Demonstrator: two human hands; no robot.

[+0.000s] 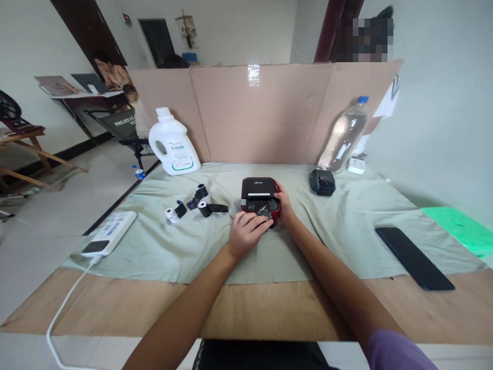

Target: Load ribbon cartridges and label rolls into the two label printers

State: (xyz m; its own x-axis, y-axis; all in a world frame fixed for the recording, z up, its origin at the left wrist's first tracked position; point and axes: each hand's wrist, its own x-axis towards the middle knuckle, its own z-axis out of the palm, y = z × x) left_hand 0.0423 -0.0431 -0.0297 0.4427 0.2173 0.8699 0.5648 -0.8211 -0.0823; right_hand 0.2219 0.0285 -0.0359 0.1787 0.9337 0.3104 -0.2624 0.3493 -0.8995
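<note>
A small red and black label printer (259, 186) stands in front of me on the cloth, its lid raised and the dark compartment inside showing. My left hand (248, 232) lies at the front of it, fingers curled over the front edge; what is under the fingertips is hidden. Against the right side rests my right hand (284, 204), thumb near the lid, gripping the printer. To the left of the printer lie several small rolls, among them a white-ended roll with a black tail (204, 208) and a white roll (172, 215).
Behind stands a cardboard screen (262, 118), with a white jug (175, 146) left and a clear bottle (342, 136) right. A black device (322, 182) sits before the bottle. A phone (414, 257) lies right, a corded power strip (110, 234) left. People are beyond the screen.
</note>
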